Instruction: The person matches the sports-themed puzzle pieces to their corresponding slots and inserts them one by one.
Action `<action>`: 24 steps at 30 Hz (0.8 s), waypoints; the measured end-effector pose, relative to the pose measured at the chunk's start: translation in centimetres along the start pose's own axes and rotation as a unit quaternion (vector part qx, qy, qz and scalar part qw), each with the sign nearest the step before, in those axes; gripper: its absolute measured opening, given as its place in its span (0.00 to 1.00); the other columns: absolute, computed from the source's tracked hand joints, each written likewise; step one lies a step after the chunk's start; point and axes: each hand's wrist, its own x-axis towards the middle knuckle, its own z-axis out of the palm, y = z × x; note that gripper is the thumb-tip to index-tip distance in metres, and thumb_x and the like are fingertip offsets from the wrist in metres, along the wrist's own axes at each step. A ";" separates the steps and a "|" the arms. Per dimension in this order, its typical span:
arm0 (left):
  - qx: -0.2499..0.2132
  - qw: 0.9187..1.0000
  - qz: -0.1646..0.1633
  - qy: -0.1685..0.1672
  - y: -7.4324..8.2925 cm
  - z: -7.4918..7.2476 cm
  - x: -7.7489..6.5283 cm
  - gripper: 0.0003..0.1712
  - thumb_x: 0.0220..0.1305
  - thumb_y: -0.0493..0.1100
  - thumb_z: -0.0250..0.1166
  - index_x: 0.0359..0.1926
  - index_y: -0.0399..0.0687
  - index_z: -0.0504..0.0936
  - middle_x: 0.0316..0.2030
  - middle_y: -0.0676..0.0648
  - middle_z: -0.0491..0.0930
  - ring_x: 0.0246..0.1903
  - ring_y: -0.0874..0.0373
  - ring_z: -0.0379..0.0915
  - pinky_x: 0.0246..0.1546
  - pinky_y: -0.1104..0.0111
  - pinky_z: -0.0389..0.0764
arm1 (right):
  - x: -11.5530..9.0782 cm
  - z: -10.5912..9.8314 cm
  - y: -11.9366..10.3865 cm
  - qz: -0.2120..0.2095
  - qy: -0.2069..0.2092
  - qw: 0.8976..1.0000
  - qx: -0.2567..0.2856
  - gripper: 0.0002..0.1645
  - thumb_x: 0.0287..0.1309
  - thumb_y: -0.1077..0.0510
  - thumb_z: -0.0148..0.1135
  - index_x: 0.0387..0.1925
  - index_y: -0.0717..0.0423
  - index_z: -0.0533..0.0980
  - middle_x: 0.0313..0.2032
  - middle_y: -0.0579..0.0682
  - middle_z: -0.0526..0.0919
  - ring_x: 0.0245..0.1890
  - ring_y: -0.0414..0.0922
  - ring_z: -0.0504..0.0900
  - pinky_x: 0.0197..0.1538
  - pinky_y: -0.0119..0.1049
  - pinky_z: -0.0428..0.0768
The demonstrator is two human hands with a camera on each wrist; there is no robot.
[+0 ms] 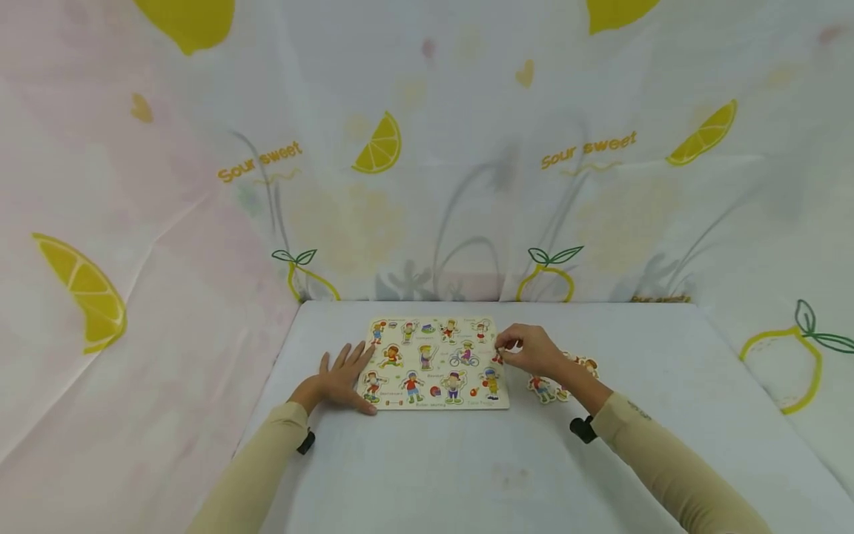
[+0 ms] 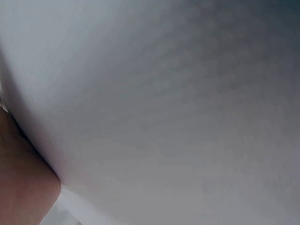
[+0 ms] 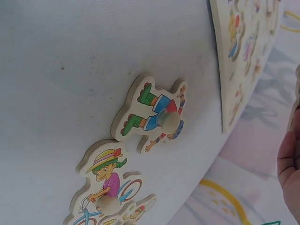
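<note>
- Left hand [image 1: 342,380] spread on puzzle board [image 1: 392,386], left edge; should brace it.
- Right hand [image 1: 530,350] pinching wooden piece [image 3: 298,93] at board's right edge; I'd align outline before pressing.
- Skater piece [image 3: 161,110], cyclist piece [image 3: 110,183]: 2 loose beside board; keep wrist clear.

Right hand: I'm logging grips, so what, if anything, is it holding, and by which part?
The right hand pinches a small puzzle piece; its fingers hide whether by knob or edge.

One puzzle board [image 1: 411,357], two grips [image 1: 342,382] [image 1: 537,350], at least three loose pieces [image 3: 162,106]
</note>
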 end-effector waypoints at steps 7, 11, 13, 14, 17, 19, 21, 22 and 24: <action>0.009 1.000 -0.006 -0.008 -0.2 0.4 0.7 0.83 0.32 0.79 0.73 0.80 0.53 0.36 0.79 0.43 0.29 0.77 0.38 0.21 0.69 0.33 0.23 | 0.4 0.6 0.4 -0.015 -0.003 1.000 -0.006 0.06 0.53 0.67 0.68 0.34 0.61 0.84 0.33 0.48 0.86 0.34 0.43 0.81 0.38 0.42 0.82; 0.011 1.000 -0.010 -0.009 -0.1 0.4 0.8 0.82 0.33 0.79 0.72 0.80 0.55 0.35 0.79 0.44 0.29 0.77 0.38 0.21 0.69 0.33 0.23 | 0.6 0.7 0.7 -0.008 -0.011 1.000 -0.013 0.06 0.53 0.67 0.67 0.35 0.61 0.84 0.33 0.47 0.85 0.33 0.42 0.81 0.37 0.34 0.80; 0.008 1.000 -0.012 -0.011 0.1 0.2 0.8 0.83 0.32 0.79 0.72 0.80 0.55 0.35 0.79 0.44 0.29 0.77 0.38 0.21 0.69 0.33 0.23 | 0.6 0.5 0.7 -0.002 -0.016 1.000 -0.013 0.06 0.53 0.67 0.67 0.35 0.61 0.84 0.34 0.48 0.85 0.33 0.41 0.80 0.37 0.33 0.80; 0.008 1.000 -0.012 -0.012 0.2 0.1 0.8 0.82 0.33 0.79 0.72 0.79 0.55 0.35 0.79 0.44 0.29 0.77 0.38 0.21 0.69 0.33 0.23 | 0.6 0.4 0.8 0.002 -0.017 1.000 -0.013 0.06 0.53 0.67 0.67 0.35 0.61 0.84 0.34 0.48 0.85 0.33 0.41 0.80 0.37 0.32 0.79; 0.010 1.000 -0.013 -0.016 0.5 -0.3 0.6 0.82 0.34 0.79 0.72 0.79 0.55 0.33 0.79 0.44 0.28 0.77 0.38 0.19 0.68 0.34 0.22 | 0.6 -0.1 0.9 0.020 -0.015 1.000 -0.012 0.07 0.52 0.67 0.66 0.35 0.61 0.84 0.34 0.49 0.86 0.33 0.41 0.80 0.37 0.33 0.80; 0.016 0.999 -0.016 -0.022 0.6 -0.5 0.4 0.82 0.35 0.80 0.71 0.79 0.55 0.32 0.79 0.44 0.26 0.77 0.39 0.18 0.69 0.34 0.21 | 0.6 -0.3 1.3 0.036 -0.016 0.999 -0.013 0.08 0.51 0.67 0.66 0.36 0.61 0.84 0.34 0.49 0.85 0.33 0.41 0.79 0.36 0.33 0.80; 0.012 1.000 -0.015 -0.023 0.7 -0.7 0.2 0.82 0.35 0.79 0.71 0.79 0.54 0.33 0.79 0.43 0.27 0.77 0.38 0.19 0.68 0.34 0.21 | 0.5 -0.5 1.7 0.050 -0.021 0.998 -0.017 0.09 0.51 0.66 0.66 0.36 0.61 0.84 0.34 0.48 0.85 0.33 0.40 0.79 0.37 0.32 0.79; 0.012 0.999 -0.016 -0.027 0.7 -0.8 0.1 0.82 0.35 0.80 0.71 0.79 0.54 0.33 0.79 0.43 0.27 0.77 0.38 0.18 0.68 0.34 0.20 | 0.5 -0.5 1.9 0.054 -0.025 0.998 -0.020 0.09 0.51 0.66 0.66 0.36 0.60 0.84 0.34 0.48 0.85 0.33 0.40 0.79 0.36 0.32 0.79; 0.008 0.999 -0.016 -0.027 0.7 -0.9 -0.1 0.82 0.35 0.80 0.71 0.79 0.53 0.34 0.79 0.42 0.27 0.77 0.37 0.19 0.68 0.34 0.20 | 0.4 -0.5 2.1 0.063 -0.033 0.997 -0.021 0.09 0.50 0.66 0.66 0.37 0.60 0.84 0.34 0.48 0.84 0.34 0.40 0.78 0.37 0.32 0.79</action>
